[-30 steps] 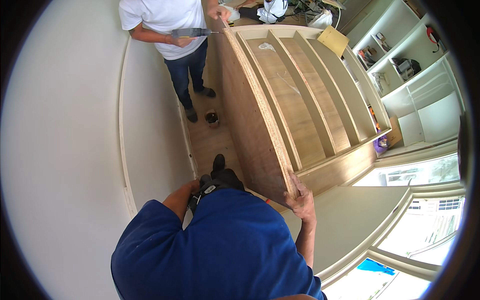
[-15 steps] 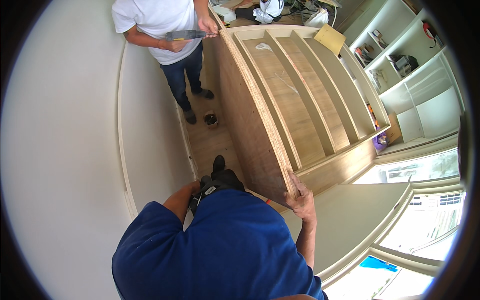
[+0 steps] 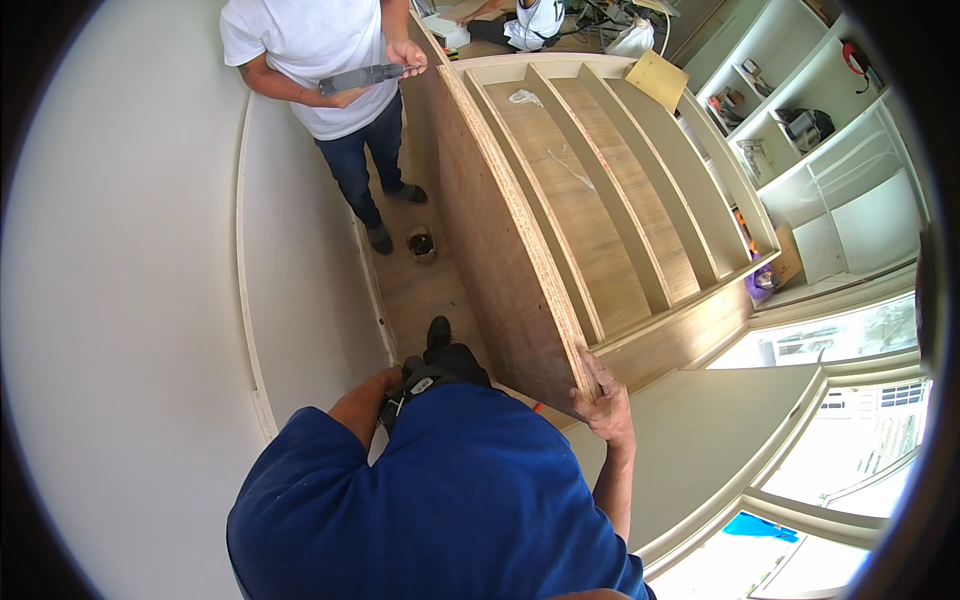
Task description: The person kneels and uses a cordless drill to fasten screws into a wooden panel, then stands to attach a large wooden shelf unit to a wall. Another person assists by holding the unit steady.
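My right hand point(image 3: 603, 402) grips the near end of a tall brown wooden panel point(image 3: 503, 275), with fingers over its raw upper edge. Beside that panel lies a cream wooden frame point(image 3: 640, 250) with several parallel dividers. My left hand point(image 3: 383, 382) rests at my hip by the black belt; its fingers are mostly hidden, so what it holds does not show. At the panel's far end a person in a white shirt point(image 3: 318, 60) holds a grey power drill point(image 3: 358, 79) in one hand, with the other hand at its tip.
A white wall point(image 3: 120, 250) runs along my left. On the narrow floor strip between wall and panel stands a small round container point(image 3: 421, 243). Shelves point(image 3: 800, 90) with tools are at the far right, windows point(image 3: 840, 440) at the near right. Another person point(image 3: 530, 25) sits far back.
The co-worker's drill and hands have shifted slightly left and its tip has tilted up a little. My right hand keeps its place on the panel.
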Demonstrator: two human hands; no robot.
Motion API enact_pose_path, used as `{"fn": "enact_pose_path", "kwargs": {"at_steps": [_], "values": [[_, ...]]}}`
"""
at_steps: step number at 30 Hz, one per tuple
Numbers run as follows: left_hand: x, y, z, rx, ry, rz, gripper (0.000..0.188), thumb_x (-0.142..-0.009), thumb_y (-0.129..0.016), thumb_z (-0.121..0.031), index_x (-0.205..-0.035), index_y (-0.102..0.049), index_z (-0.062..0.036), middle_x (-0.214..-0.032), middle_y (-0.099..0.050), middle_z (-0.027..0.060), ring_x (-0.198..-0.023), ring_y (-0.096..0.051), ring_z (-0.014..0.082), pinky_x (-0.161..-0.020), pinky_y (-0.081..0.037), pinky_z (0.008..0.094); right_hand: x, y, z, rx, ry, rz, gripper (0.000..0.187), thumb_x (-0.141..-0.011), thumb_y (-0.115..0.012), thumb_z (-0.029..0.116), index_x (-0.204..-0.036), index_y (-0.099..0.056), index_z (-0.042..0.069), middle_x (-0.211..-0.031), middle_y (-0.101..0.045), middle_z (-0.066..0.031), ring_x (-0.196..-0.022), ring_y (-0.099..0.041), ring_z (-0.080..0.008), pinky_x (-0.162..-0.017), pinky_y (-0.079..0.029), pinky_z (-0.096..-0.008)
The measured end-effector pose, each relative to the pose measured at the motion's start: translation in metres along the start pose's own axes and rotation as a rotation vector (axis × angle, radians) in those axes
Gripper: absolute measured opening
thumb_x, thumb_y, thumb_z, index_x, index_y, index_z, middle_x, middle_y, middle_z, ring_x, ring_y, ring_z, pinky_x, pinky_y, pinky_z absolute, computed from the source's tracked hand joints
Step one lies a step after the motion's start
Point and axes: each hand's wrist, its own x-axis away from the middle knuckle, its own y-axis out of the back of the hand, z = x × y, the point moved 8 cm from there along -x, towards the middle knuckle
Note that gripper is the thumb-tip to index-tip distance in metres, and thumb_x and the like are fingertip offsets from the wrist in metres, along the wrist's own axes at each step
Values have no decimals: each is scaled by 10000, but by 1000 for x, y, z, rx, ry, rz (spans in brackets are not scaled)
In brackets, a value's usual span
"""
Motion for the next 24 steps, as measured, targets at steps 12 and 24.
{"fn": "enact_pose_path", "kwargs": {"at_steps": [12, 24], "values": [[17, 8, -4, 17, -28, -57, 618, -892, -763, -334, -1344, -640, 69, -1361, -676, 297, -1296, -659, 396, -1065, -531, 466, 0, 0, -5, 14, 3, -15, 672, -847, -768, 35, -1497, -597, 50, -1502, -634, -167, -1408, -587, -313, -1187, -434, -406], [19, 7, -1, -46, -35, -18, 577, -908, -764, -312, -1307, -646, 87, -1274, -711, 312, -1225, -707, 379, -974, -571, 446, 0, 2, -5, 33, 7, 13, 715, -824, -759, 31, -1516, -579, 58, -1524, -617, -166, -1434, -560, -305, -1203, -410, -411]]}}
